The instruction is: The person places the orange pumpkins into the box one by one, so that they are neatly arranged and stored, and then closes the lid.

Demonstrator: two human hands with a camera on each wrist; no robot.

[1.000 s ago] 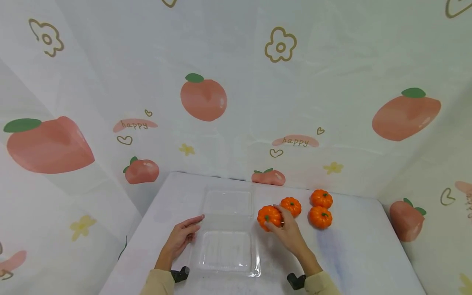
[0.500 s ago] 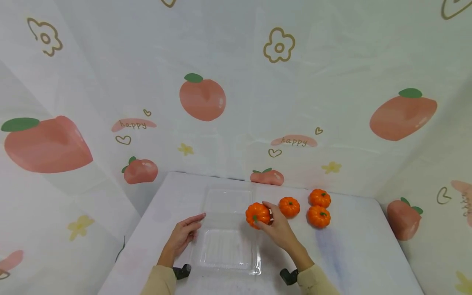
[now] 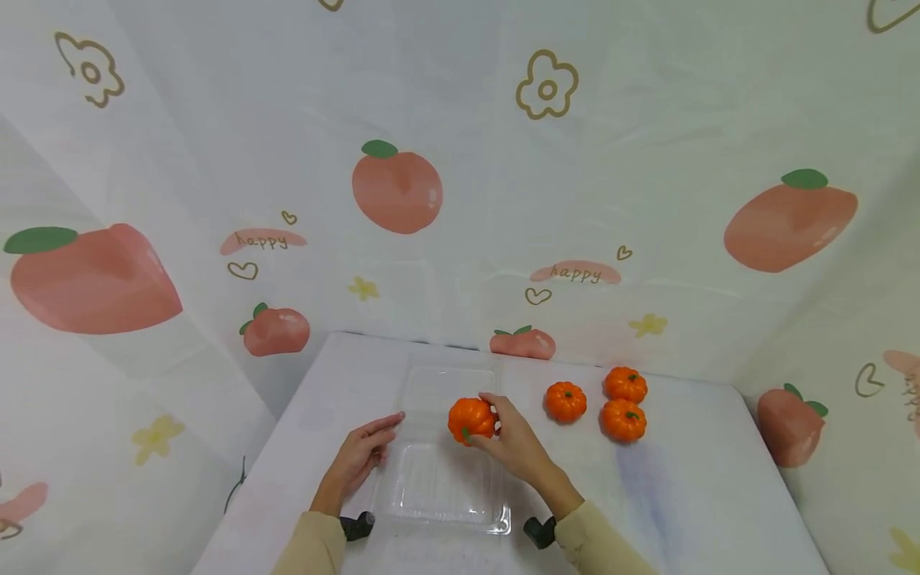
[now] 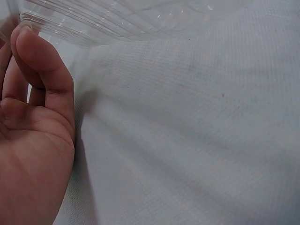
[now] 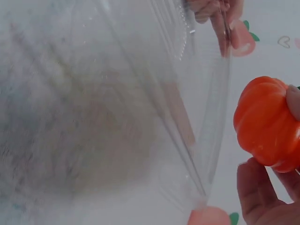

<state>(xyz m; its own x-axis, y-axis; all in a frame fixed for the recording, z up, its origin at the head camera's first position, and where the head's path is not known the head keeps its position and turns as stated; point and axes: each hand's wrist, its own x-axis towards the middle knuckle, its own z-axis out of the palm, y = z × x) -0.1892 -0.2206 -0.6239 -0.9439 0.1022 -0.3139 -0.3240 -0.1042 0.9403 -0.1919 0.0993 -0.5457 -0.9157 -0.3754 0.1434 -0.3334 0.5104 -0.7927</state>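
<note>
The right hand (image 3: 513,443) pinches a small orange pumpkin (image 3: 470,419) between thumb and fingers, above an unfolded clear plastic clamshell container (image 3: 442,483). The left hand (image 3: 355,459), fingers loosely extended, touches the container beside it. Three matching pumpkins (image 3: 565,402) sit right of the right hand.

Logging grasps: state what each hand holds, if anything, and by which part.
The right hand holds an orange pumpkin by its side, near the green stem. The left hand is at the clear container; whether it grips is unclear.

Right hand (image 3: 519,449) in pinch grip
</note>
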